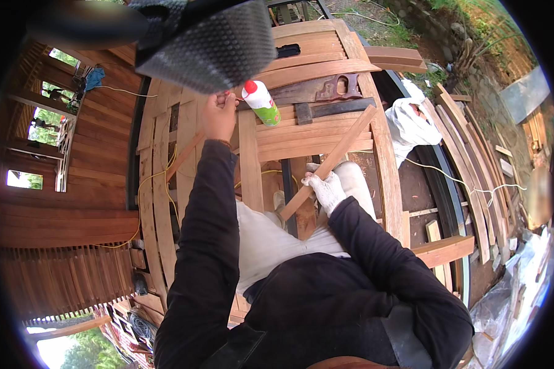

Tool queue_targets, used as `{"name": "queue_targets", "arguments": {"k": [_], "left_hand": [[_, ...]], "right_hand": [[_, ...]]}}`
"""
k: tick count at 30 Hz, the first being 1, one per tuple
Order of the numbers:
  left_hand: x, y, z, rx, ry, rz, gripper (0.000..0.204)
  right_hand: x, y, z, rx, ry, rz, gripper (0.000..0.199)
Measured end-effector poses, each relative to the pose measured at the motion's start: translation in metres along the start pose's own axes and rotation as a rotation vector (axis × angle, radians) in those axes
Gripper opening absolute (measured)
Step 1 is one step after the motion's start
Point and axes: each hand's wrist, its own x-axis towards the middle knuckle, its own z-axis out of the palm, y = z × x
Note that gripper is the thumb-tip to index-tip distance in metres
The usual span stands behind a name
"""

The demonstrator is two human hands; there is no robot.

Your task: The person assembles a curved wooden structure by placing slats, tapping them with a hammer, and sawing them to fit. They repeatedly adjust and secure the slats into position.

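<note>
My right hand (327, 192), in a white glove, is closed round a narrow wooden slat (345, 146). The slat slants from between my knees up over the right side of the wooden frame. My bare left hand (219, 118) is raised at the far left, its fingertips pinched together by a speck of red too small to name. Just right of those fingers stands a white and green bottle (266, 111) with a red top. Beyond the bottle lies a handsaw (339, 88) with a brown handle, and a hammer (304, 113) rests nearer me.
The slatted wooden frame (385, 184) spreads before me. A dark textured object (212, 49) blocks the view at the top. Long boards (461, 160) and a white cloth bundle (407, 126) lie to the right. A yellow cord (143, 184) runs along the left planks.
</note>
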Motion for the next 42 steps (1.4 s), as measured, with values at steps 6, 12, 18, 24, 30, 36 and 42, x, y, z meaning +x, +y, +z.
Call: {"name": "queue_targets", "arguments": {"k": [6,12,18,24,30,36,42], "left_hand": [[-0.025,-0.008,-0.010,-0.009,-0.067,-0.061,0.039],[-0.087,-0.063,-0.018,0.217,-0.107,-0.199,0.042],[-0.170,-0.162,-0.022,0.527,-0.213,-0.321,0.092],[-0.182,-0.131,-0.005,0.675,-0.272,-0.432,0.123],[-0.182,-0.134,-0.005,0.739,-0.285,-0.478,0.121],[-0.179,-0.129,-0.002,0.769,-0.308,-0.497,0.121],[-0.183,-0.146,-0.004,0.782,-0.279,-0.443,0.118]], "right_hand": [[0.022,0.018,-0.011,0.046,0.011,-0.058,0.067],[0.029,0.006,-0.005,0.094,0.067,0.028,0.032],[0.062,0.032,0.010,0.244,0.074,0.040,0.023],[0.080,0.032,0.022,0.472,0.085,0.144,0.016],[0.081,0.038,0.024,0.513,0.037,0.155,0.015],[0.083,0.043,0.017,0.524,0.045,0.195,0.015],[0.087,0.051,0.008,0.505,-0.025,0.202,0.016]]}}
